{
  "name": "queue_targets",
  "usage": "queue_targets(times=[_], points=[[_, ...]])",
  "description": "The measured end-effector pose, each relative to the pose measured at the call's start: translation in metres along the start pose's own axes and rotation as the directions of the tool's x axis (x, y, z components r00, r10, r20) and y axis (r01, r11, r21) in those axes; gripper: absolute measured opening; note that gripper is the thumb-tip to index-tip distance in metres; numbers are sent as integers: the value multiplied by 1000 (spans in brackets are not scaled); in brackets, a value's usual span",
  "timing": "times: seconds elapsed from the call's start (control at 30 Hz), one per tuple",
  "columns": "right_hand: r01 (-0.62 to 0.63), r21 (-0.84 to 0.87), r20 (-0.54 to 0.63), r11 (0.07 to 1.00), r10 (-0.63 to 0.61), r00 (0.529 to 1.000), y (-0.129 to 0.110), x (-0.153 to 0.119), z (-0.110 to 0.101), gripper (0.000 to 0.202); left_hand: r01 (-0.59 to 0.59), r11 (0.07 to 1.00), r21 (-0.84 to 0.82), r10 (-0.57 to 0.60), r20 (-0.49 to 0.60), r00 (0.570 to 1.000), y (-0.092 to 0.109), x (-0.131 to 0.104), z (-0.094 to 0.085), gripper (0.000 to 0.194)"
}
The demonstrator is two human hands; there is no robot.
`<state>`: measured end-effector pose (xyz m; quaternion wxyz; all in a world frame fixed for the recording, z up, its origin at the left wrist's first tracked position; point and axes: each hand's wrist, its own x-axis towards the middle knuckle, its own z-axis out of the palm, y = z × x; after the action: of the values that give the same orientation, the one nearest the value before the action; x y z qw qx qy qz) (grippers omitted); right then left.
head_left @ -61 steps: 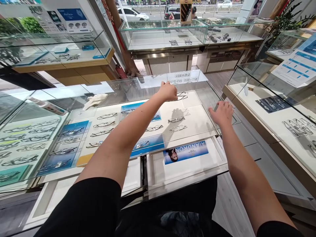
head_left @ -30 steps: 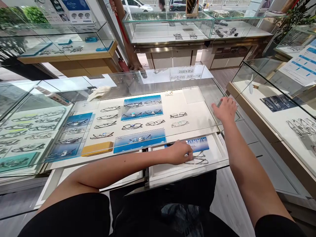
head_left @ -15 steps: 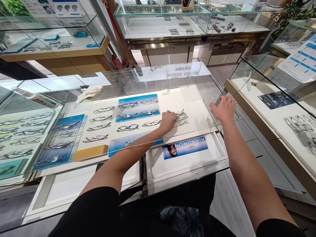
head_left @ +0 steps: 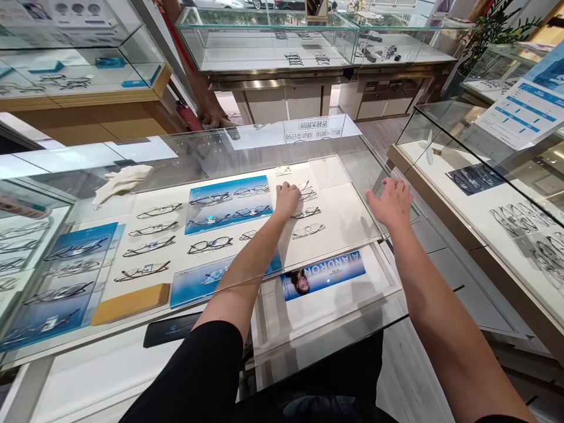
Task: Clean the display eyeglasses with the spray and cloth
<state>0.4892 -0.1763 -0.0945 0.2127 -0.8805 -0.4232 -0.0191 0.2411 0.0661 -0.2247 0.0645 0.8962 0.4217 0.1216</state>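
My left hand (head_left: 286,198) is inside the glass display case, its fingers curled at the left end of a small group of glasses (head_left: 307,191); what its fingertips hold, if anything, is hidden. Just nearer to me lie a dark pair (head_left: 305,213) and a light-framed pair (head_left: 308,230) on the white case floor. My right hand (head_left: 392,201) rests at the right glass edge of the case with fingers spread, holding nothing. Left of my left hand, several glasses lie on a blue display card (head_left: 230,202).
A tan block (head_left: 131,303) and a blue card (head_left: 198,283) lie along the near edge. A white cloth (head_left: 122,182) is on the glass at the left. Below is an open drawer with a printed banner (head_left: 328,275). Another glass case (head_left: 467,176) stands at the right.
My left hand has moved away from me, to the far part of the glasses group; two pairs now lie separately in front of it. The view has shifted, and a black case shows at the near edge.
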Motion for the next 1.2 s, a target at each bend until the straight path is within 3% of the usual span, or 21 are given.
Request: queue_targets(times=[0.2,0.33,0.6,0.93,1.2], points=[[4,-6,-12,1000,-4,1000,1,-1,0,57,-5,1000,6,5,17,1000,-8,11,14,39],[7,-19,-9,1000,-7,1000,1,-1,-1,58,2,1000,29,-2,25,1000,-10,15,12,38],[0,-38,-9,999,0,1000,-1,-2,-3,56,102,992,68,-109,104,989,-8,32,11,56],[-10,-24,-9,1000,10,1000,-2,-3,-4,56,145,989,-25,-142,89,986,-11,40,21,58],[-27,-25,4,999,27,1000,-4,-2,-6,57,146,989,37,-148,78,986,-17,41,13,57]])
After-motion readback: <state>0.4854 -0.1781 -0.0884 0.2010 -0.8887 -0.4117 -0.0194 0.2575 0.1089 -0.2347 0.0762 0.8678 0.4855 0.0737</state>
